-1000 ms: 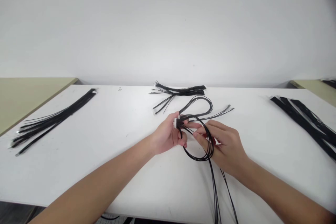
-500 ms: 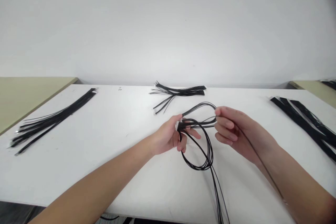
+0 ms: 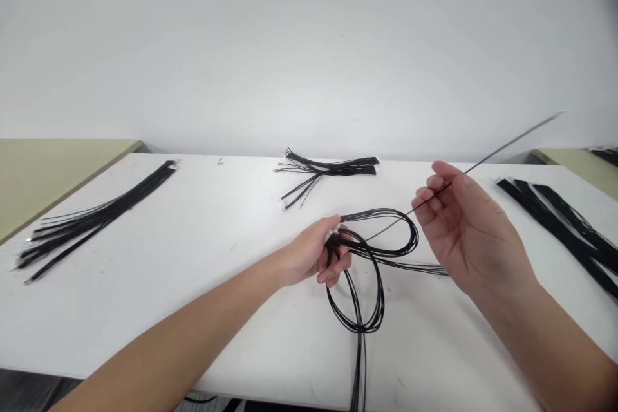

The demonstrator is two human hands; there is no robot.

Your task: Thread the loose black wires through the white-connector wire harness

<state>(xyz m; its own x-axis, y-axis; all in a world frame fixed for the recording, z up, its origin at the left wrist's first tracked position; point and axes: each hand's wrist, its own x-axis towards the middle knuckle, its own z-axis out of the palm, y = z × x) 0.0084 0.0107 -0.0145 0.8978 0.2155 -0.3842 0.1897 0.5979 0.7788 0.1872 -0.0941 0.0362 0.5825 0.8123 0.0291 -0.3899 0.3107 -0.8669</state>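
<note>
Left side table point(image 3: 58, 174): it is bordering the white table point(image 3: 207, 225) at the back corner.
Left bundle point(image 3: 103, 215): black wires are lying slantwise on the white table, loose ends fanning toward the near side; the bundle is probably resting there to stay apart from the handwork.
Far bundle point(image 3: 338, 169): it is lying near the wall point(image 3: 309, 45), beyond the left hand, loose ends pointing left.
Left hand point(image 3: 313, 251): it is closing narrowly around the white connector, apparently serving as the anchor while the wires are spreading to the right.
White connector point(image 3: 333, 232): it is sitting between thumb and fingers above the table (the fingers are hiding much of it).
Looped wires point(image 3: 379, 306): they are curling out of the grip in an upper and a lower loop, crossing the view of the strand behind.
Hanging wires point(image 3: 358, 367): they are dropping toward the near edge, while other tails are passing right, out of sight behind the right hand.
Single wire point(image 3: 512, 141): it is running nearly straight up and right from the looped wires, likely being held high to keep it apart from them.
Right hand point(image 3: 470, 232): palm showing, it is holding the single wire lightly between thumb and fingers; how firmly, I cannot tell.
Right bundle point(image 3: 555, 232): flat black strips are lying beyond the right hand and running out of view.
</note>
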